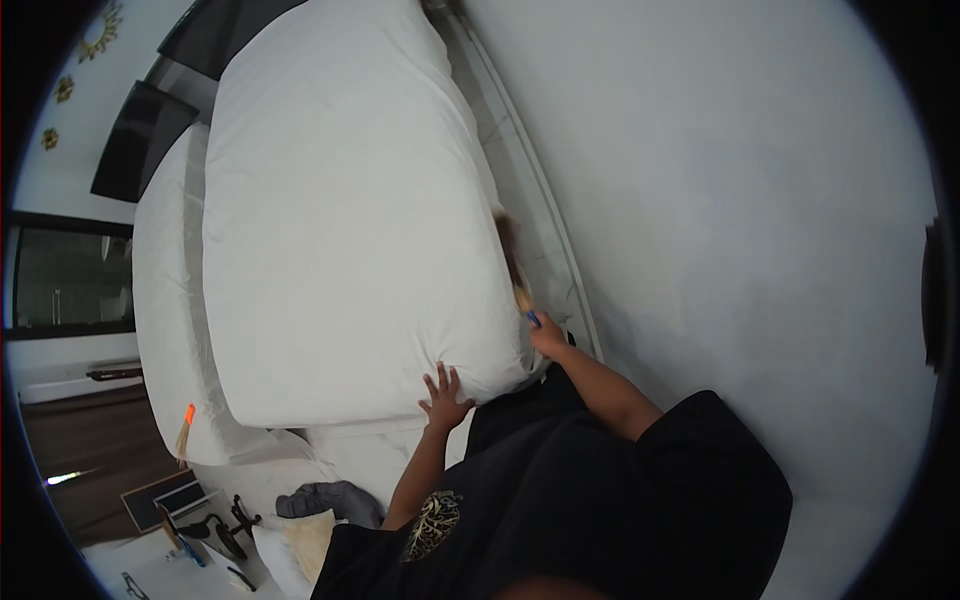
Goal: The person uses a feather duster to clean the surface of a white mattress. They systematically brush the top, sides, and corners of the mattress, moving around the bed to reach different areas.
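My right hand point(549, 337) grips the blue handle end of a feather duster point(523, 298) at the bed's right side. The duster has a tan section below the blue grip, and its brown fluffy head reaches along the gap between mattress and wall. Part of that head is hidden by the mattress edge. With fingers spread, my left hand point(446, 409) presses flat on the near corner area of the mattress point(337, 225), which wears a white fitted sheet. Small creases run from under the fingertips.
A white wall point(720, 187) with a baseboard rises close on the right. To the left stands a second white-sheeted bed point(169, 300), with an orange-handled brush point(185, 431) at its foot. Cushions point(307, 540), a grey cloth point(330, 501) and an office chair point(217, 532) are at lower left.
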Action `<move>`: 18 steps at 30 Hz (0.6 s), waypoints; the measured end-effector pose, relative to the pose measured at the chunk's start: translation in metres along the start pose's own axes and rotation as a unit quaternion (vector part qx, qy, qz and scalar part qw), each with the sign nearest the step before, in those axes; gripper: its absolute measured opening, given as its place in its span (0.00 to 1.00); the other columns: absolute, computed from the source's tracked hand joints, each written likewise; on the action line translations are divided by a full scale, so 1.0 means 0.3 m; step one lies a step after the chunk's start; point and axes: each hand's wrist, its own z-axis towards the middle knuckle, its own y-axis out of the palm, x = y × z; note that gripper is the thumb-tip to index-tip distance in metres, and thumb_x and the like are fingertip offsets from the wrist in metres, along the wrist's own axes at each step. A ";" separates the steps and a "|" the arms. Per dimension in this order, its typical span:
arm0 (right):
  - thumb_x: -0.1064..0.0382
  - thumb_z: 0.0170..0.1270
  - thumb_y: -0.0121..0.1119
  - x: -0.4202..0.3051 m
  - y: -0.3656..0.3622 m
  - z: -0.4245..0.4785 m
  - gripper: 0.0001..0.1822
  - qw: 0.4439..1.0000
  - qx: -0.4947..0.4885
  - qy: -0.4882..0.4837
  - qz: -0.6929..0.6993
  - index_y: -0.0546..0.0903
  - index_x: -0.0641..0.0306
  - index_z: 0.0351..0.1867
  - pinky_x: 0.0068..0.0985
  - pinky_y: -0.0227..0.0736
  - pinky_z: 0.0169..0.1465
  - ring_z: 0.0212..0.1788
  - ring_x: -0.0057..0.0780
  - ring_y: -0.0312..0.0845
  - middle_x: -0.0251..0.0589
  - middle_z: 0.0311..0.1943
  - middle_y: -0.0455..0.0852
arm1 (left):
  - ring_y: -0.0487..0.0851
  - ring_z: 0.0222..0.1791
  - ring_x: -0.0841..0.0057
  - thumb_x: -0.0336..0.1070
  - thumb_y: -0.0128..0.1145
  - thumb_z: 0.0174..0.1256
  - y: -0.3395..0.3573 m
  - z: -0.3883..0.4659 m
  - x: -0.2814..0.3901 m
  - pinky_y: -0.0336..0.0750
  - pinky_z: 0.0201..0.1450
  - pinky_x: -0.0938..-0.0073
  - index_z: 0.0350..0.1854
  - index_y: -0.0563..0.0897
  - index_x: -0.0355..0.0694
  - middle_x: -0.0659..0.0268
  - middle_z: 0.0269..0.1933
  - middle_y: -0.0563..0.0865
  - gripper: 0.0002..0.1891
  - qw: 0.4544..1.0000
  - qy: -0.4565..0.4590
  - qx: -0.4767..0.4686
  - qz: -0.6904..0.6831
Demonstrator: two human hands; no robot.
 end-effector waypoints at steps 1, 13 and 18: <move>0.56 0.68 0.42 0.114 0.011 0.016 0.20 0.999 0.047 -0.001 -0.023 0.67 0.56 0.59 0.32 0.68 0.27 0.25 0.32 0.75 0.47 0.34 0.79 | 0.29 0.71 0.48 0.59 0.59 0.51 -0.010 -0.005 0.013 0.45 0.54 0.20 0.71 0.48 0.56 0.70 0.73 0.32 0.47 1.000 0.013 0.002 -0.001; 0.57 0.64 0.50 0.116 -0.342 -0.034 0.12 0.963 0.018 0.080 0.258 0.70 0.50 0.48 0.17 0.54 0.13 0.12 0.17 0.58 0.31 0.17 0.68 | 0.39 0.72 0.49 0.45 0.61 0.52 0.032 -0.037 -0.033 0.53 0.57 0.28 0.70 0.54 0.51 0.65 0.74 0.44 0.42 0.980 -0.013 0.123 -0.157; 0.55 0.64 0.50 0.051 -0.316 0.008 0.12 0.952 0.063 0.076 0.289 0.69 0.46 0.48 0.16 0.53 0.14 0.13 0.17 0.58 0.31 0.18 0.69 | 0.38 0.69 0.36 0.47 0.62 0.47 0.226 0.076 -0.001 0.56 0.59 0.34 0.69 0.56 0.49 0.54 0.73 0.43 0.44 0.947 -0.002 0.247 -0.205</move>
